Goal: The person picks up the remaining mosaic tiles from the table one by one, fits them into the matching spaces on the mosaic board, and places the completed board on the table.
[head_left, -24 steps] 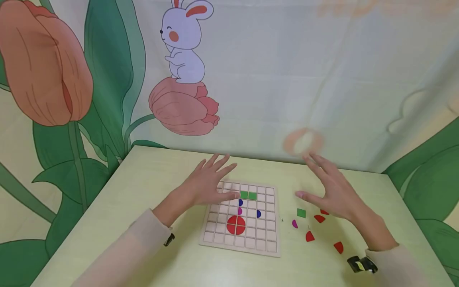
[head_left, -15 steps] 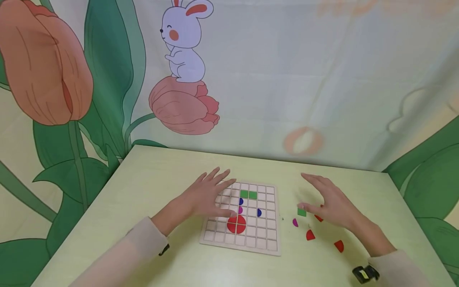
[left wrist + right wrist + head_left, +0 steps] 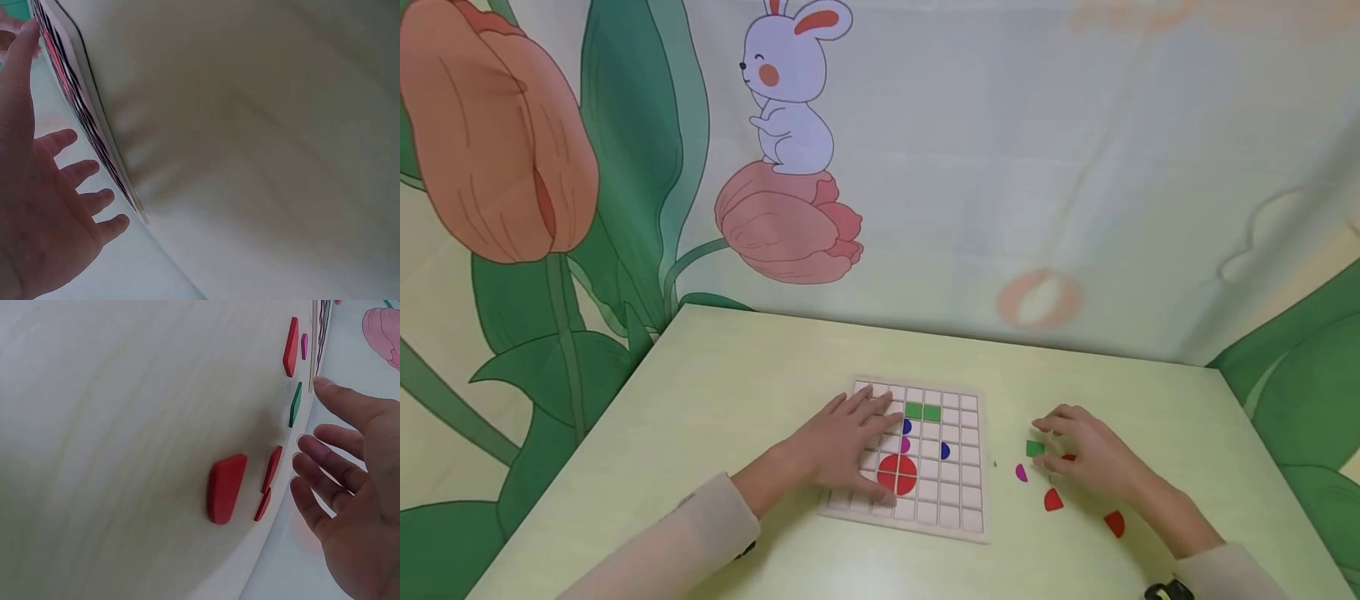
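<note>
My left hand (image 3: 842,442) is spread over the left part of a pale gridded board (image 3: 951,517); whether it touches the board I cannot tell. Set in the grid are two green squares (image 3: 932,412), a red circle made of quarter pieces (image 3: 907,483), a magenta half-circle (image 3: 906,445) and blue half-circles (image 3: 945,451). To the board's right, my right hand (image 3: 1093,446) reaches over a loose green square (image 3: 1034,448), thumb and fingers bent and apart. In the right wrist view, the fingertips hover away from the green piece (image 3: 295,405) and hold nothing.
Near the right hand lie a loose magenta half-circle (image 3: 1022,472) and red quarter pieces (image 3: 1053,500), one further right (image 3: 1115,524) and others partly hidden below the hand. Behind the pale table (image 3: 760,350) hangs a printed cloth (image 3: 940,167) with a rabbit and tulips.
Both hands have come down and toward me: the left settles lower over the board, the right lowers to the green square, its fingers bending more. The pieces keep their places.
</note>
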Demonstrator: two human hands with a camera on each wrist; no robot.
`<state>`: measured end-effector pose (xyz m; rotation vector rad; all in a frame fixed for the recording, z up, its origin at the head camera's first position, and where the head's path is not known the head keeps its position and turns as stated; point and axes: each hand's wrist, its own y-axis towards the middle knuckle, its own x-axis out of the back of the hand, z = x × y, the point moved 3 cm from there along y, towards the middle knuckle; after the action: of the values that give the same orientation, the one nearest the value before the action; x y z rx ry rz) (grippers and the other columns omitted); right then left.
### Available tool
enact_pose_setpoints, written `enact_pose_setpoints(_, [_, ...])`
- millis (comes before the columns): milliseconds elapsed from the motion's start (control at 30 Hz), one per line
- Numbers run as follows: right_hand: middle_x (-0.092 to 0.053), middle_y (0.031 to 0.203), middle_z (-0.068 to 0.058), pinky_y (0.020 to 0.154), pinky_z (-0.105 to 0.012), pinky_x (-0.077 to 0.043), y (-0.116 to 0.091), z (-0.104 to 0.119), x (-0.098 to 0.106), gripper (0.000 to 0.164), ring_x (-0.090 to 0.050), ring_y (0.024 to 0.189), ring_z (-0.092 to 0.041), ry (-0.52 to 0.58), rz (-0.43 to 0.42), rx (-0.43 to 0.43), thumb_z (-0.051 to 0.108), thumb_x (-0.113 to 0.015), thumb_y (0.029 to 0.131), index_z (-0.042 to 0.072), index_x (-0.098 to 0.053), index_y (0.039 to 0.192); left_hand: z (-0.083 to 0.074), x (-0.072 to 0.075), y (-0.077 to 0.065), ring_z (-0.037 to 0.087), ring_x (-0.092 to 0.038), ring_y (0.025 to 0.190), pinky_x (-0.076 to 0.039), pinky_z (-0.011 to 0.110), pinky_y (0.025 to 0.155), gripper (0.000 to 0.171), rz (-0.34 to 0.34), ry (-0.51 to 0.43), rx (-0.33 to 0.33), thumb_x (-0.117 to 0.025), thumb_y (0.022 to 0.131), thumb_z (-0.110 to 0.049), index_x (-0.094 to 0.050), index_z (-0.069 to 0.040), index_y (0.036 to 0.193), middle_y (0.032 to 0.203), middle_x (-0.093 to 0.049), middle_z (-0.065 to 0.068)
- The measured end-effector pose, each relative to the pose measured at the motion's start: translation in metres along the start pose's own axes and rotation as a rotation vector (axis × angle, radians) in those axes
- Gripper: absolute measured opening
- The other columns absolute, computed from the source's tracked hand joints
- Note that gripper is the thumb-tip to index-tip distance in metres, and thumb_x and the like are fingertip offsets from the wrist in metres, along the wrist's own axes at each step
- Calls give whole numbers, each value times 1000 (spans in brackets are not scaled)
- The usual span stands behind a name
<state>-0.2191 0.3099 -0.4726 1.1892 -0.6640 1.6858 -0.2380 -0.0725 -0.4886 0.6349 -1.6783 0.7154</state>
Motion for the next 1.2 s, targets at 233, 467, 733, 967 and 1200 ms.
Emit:
enact_pose_setpoints(233, [-64, 109, 1, 82, -31, -61, 0, -3, -5, 27, -59, 100, -21, 16, 35, -19, 16, -88, 89, 9, -78, 114, -4, -2, 1, 35, -7, 164, -12, 56, 131, 121, 14, 32, -20, -59, 76, -95, -24, -27, 171, 178, -12, 4])
enact_pose_setpoints(467, [-64, 104, 5, 80, -30, -60, 0, -4, -8, 19, -58, 99, -19, 35, 37, -6, 13, -87, 90, 12, -78, 107, -3, -4, 1, 33, -6, 164, -13, 52, 131, 127, 40, 32, -15, -60, 73, -97, -23, -24, 171, 179, -11, 5])
enact_pose_setpoints(733, [-64, 101, 7, 80, -30, -59, -2, -7, -7, 17, -57, 96, -17, 27, 26, -19, 9, -86, 89, 14, -77, 103, -3, -7, 4, 34, -1, 164, -10, 51, 131, 131, 46, 18, -27, -58, 71, -99, -21, -24, 171, 179, -8, 5])
enact_pose_setpoints(967, [-62, 98, 7, 80, -28, -57, 0, -6, -7, 20, -57, 94, -16, 93, 33, -61, 9, -86, 89, 14, -72, 102, -1, -3, 5, 34, -3, 164, -13, 51, 131, 131, 59, 22, -17, -60, 71, -99, -21, -24, 171, 179, -8, 5])
enact_pose_setpoints(1200, [-64, 99, 3, 81, -30, -58, 4, -3, -6, 23, -58, 93, -18, 125, 40, -97, 7, -85, 90, 10, -68, 105, 1, -1, 6, 34, -4, 164, -13, 52, 131, 132, 58, 13, -13, -62, 70, -98, -22, -23, 171, 179, -9, 5])
